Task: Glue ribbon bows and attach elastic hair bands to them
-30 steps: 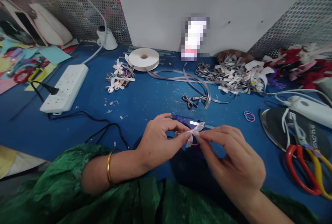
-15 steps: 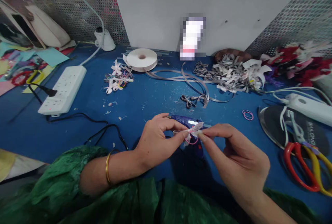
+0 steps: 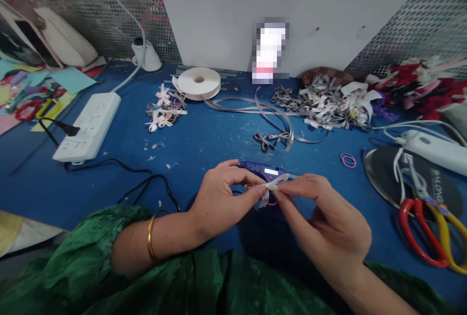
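Note:
Between my two hands is a small pale ribbon bow [image 3: 280,180] with a pink elastic hair tie [image 3: 270,203] hanging below it. My left hand [image 3: 222,198] pinches the bow's left side between thumb and forefinger. From the right, my right hand [image 3: 324,218] pinches at the bow's centre, thumb and forefinger closed. Its fingertips hide part of the knot. Just behind the bow lies a dark blue glue gun [image 3: 255,166], partly covered by my hands.
Grey bows [image 3: 265,142] and loose ribbon lie ahead, near a white ribbon spool [image 3: 199,84]. A heap of ribbon bows [image 3: 332,106] sits back right. Scissors [image 3: 423,232] and pink elastics [image 3: 348,160] are at right; a power strip [image 3: 87,128] is at left.
My right hand has shifted slightly left, its fingertips now closer to the bow's centre. The left hand has stayed almost still.

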The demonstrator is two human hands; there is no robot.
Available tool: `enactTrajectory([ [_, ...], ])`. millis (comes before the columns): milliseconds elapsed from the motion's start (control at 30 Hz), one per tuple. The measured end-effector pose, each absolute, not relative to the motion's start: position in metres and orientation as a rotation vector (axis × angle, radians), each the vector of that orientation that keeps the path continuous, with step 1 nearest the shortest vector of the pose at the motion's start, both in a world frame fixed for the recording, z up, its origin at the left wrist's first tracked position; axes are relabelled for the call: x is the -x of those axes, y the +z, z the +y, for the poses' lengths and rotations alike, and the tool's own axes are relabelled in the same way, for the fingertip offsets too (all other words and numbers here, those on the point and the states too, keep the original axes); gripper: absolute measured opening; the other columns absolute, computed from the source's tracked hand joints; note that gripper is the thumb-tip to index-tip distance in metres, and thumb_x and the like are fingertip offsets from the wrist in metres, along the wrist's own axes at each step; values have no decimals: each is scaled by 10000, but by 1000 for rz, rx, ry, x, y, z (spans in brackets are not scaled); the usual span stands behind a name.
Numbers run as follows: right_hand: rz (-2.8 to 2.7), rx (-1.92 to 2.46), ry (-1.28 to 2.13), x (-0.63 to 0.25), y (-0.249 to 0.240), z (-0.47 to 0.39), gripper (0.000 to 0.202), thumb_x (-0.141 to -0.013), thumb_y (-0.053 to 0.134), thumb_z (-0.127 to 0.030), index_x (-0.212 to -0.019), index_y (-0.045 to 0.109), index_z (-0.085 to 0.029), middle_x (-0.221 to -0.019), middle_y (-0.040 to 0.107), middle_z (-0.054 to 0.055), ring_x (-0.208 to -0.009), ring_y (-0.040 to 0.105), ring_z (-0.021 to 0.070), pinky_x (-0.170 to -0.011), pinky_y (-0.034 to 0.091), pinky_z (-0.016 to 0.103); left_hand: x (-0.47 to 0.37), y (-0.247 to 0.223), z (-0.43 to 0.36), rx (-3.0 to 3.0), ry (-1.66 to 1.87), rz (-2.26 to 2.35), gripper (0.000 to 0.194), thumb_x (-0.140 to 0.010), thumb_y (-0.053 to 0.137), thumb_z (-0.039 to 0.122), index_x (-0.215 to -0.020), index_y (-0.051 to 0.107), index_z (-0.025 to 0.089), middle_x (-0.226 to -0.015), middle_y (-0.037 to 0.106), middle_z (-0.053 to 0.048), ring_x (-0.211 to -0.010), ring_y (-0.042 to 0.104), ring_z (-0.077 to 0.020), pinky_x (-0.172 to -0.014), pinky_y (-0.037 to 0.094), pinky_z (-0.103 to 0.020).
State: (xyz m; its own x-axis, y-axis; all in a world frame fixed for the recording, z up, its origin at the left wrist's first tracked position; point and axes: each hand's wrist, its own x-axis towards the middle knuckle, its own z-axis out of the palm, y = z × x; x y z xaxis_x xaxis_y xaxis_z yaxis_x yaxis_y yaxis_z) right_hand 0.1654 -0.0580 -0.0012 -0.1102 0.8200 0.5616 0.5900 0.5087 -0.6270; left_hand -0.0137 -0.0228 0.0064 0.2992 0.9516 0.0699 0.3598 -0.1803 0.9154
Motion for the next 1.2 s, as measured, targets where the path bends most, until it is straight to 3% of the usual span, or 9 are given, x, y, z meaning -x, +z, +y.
enactTrajectory([
  [667,-1810,1208,263,-165,-2,-57,151,-832,689,-73,-906,647,-199,-785,688,-7,-744,635,123,-758,498,297,14,10,-21,-1529,801,1178,135,-825,717,222,-713,779,181,-729,784,14,-696,682,-138,-1120,361,-383],
  [800,-1644,1252,468,-166,-4,-60,145,-829,699,-90,-904,667,-211,-794,681,-6,-742,632,130,-731,506,298,15,11,-22,-1474,773,1158,171,-843,705,270,-728,784,171,-716,778,-5,-703,674,-149,-1057,422,-361],
  [1000,-1614,1255,449,-165,-5,-63,176,-817,707,-90,-917,677,-232,-783,674,-13,-720,631,140,-722,509,314,16,11,-22,-1449,761,1167,173,-840,705,275,-737,785,161,-734,775,-29,-724,682,-166,-947,496,-341],
  [1200,-1735,1243,331,-163,0,-60,169,-829,683,-93,-927,657,-228,-780,685,0,-708,654,159,-732,527,343,15,11,-22,-1494,770,1175,172,-845,699,259,-721,775,168,-713,770,-19,-697,674,-164,-1061,438,-406],
])
